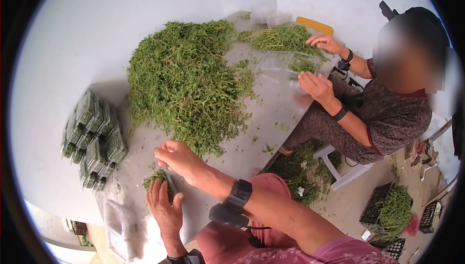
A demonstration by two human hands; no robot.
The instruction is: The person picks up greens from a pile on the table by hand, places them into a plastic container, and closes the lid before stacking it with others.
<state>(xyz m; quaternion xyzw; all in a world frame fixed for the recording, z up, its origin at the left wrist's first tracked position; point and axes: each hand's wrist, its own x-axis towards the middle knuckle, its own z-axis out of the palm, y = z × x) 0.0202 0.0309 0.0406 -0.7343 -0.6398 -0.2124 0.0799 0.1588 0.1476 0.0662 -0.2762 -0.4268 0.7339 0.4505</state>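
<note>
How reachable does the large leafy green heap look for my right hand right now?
Probably within easy reach, yes: your bare right hand is close to the near edge of the large leafy green heap, and nothing visible blocks the way.

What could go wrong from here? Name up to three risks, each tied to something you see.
The packed boxes are stacked several high, so a bump might topple them. The clear containers sit near the edge of the table and could get knocked off. The greens under the left hand poke out past its fingers, so some might spill.
</note>
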